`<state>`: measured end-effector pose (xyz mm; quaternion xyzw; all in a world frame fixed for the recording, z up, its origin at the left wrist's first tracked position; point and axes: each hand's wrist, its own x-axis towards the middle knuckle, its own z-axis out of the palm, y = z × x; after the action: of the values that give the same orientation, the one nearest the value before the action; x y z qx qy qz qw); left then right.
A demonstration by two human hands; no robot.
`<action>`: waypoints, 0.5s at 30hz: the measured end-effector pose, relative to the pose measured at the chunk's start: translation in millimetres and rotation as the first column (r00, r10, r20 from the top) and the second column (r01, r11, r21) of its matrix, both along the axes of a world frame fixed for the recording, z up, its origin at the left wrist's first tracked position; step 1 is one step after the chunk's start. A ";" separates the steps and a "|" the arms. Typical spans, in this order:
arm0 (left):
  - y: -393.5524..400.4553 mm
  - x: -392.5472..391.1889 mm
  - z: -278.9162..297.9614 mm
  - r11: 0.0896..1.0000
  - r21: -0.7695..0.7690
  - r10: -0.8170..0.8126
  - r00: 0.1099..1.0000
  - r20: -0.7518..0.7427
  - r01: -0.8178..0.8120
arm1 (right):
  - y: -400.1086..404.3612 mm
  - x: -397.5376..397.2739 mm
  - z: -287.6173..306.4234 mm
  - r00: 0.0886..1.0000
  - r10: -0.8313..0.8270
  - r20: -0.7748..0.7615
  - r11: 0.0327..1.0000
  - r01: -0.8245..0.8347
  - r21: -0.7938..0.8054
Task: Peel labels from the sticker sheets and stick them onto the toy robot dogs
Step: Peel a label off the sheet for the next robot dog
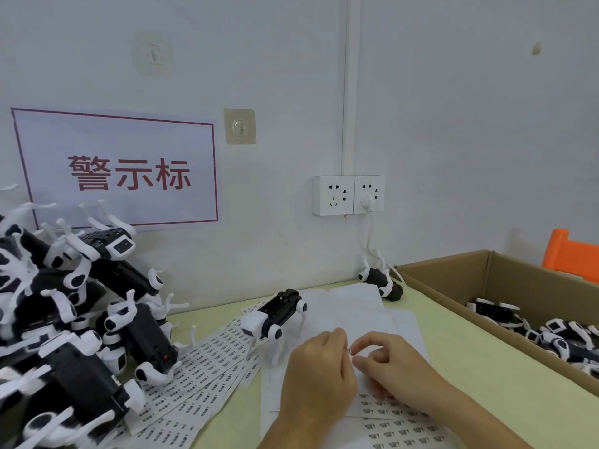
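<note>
A black-and-white toy robot dog (275, 319) stands upright on the green table, just beyond my hands. My left hand (319, 374) and my right hand (389, 367) meet fingertip to fingertip above a sticker sheet (405, 429), pinching a small label (350, 351) between them. More sticker sheets (201, 367) fan out to the left, under the standing dog. A heap of toy robot dogs (74, 319) lies at the left.
A cardboard box (486, 280) at the right holds several more toy dogs (557, 338). One dog (384, 281) lies by the wall under a socket (348, 195) with a plugged cable. White backing papers (350, 303) lie behind my hands. An orange object (570, 254) stands behind the box.
</note>
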<state>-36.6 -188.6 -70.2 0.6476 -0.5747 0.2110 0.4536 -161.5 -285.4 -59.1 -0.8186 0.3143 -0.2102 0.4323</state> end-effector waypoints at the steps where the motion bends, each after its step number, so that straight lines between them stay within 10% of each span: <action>1: -0.3 -1.3 0.5 0.998 -0.067 0.010 0.998 0.058 -0.006 | -0.7 -0.7 -1.3 1.000 -0.002 -0.013 1.000 0.002 -0.008; 15: 2.4 64.2 3.6 0.770 0.348 0.535 0.839 0.103 -0.534 | -4.1 -0.3 -1.7 0.999 -0.011 -0.032 0.999 0.012 0.042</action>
<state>27.6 -186.3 -66.6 0.8565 -0.3955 0.2206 0.2476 -161.8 -289.5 -60.8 -0.8106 0.3302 -0.1930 0.4434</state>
